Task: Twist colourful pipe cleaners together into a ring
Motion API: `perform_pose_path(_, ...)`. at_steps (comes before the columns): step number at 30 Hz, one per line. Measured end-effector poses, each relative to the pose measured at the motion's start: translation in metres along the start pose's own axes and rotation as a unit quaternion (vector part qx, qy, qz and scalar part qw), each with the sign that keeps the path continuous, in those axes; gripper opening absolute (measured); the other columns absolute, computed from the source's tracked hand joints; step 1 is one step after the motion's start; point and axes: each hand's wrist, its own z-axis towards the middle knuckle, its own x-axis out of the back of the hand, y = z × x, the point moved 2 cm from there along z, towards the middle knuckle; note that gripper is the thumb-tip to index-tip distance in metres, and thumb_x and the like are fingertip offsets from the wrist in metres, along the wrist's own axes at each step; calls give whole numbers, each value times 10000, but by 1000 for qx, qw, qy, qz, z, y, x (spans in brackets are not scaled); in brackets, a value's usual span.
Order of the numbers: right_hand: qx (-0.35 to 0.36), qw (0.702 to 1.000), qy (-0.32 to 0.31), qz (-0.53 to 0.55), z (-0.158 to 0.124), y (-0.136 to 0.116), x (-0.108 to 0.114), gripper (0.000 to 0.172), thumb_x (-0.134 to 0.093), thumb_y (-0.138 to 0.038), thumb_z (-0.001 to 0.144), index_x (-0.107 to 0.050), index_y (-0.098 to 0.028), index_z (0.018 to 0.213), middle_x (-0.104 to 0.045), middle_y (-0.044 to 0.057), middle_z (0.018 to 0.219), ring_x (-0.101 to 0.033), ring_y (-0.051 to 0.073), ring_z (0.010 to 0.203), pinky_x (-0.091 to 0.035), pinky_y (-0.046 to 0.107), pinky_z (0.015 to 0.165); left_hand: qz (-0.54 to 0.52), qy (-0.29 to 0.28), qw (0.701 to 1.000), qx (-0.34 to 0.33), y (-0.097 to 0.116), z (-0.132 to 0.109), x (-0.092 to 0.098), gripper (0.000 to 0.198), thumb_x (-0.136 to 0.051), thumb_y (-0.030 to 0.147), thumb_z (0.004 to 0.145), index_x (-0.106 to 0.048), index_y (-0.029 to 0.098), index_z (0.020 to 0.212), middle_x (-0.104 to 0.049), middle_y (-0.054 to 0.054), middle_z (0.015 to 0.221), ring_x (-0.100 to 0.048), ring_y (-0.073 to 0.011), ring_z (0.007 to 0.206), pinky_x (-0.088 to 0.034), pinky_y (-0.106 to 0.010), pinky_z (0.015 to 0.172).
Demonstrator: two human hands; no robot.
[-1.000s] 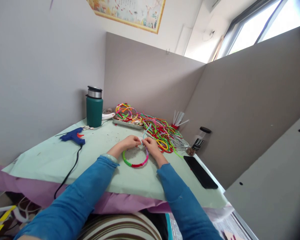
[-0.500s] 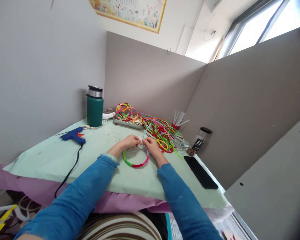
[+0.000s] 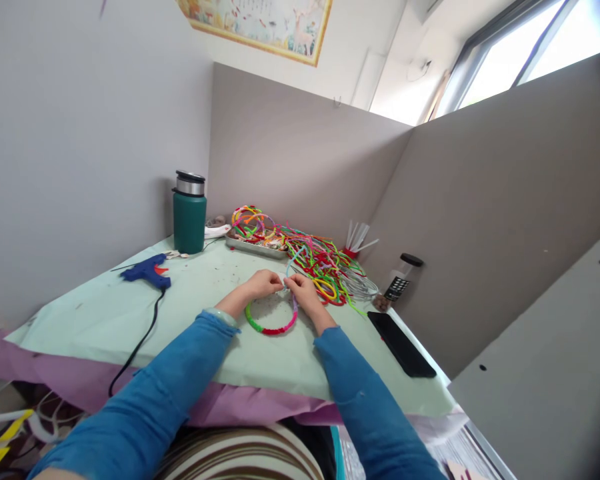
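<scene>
A ring wrapped in coloured pipe cleaners (image 3: 275, 331), green, red, pink and purple, hangs between my hands just above the cloth. My left hand (image 3: 264, 284) pinches at the ring's upper left, its fingertips closed near the top. My right hand (image 3: 303, 289) is closed on the upper right, where a light blue pipe cleaner (image 3: 291, 261) sticks up from the fingers. Both sets of fingertips nearly meet at the top of the ring. The exact grip between the fingers is too small to make out.
Beyond my hands lie a heap of pipe cleaners (image 3: 325, 260) and a metal tray (image 3: 257, 249) with finished rings. A blue glue gun (image 3: 147, 271) with its cord and a green flask (image 3: 189, 220) stand left. At right are a black phone (image 3: 401, 344) and a tilted bottle (image 3: 399, 283).
My left fingertips have shifted slightly right, towards the right hand. The light blue pipe cleaner's free end leans a little further right. Everything else stays in place.
</scene>
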Motion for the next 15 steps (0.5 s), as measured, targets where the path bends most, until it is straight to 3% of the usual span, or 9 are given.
perform_pose_path(6, 1, 1000, 3, -2, 1, 2, 1, 297, -518, -455, 720, -513, -168, 642, -451, -33, 569, -392, 105, 552, -328, 223, 531, 109, 33, 992, -61, 8, -5, 0, 219, -482, 263, 754, -675, 166, 785, -660, -63, 752, -543, -157, 688, -349, -216, 634)
perform_pose_path(15, -1, 1000, 10, -27, 1, 8, 0, 283, -524, -434, 716, -528, -164, 635, -469, -25, 572, -396, 106, 552, -320, 216, 520, 207, 48, 976, -43, 15, -8, -3, 197, -499, 260, 763, -672, 193, 829, -664, -104, 819, -583, -224, 835, -376, -260, 714)
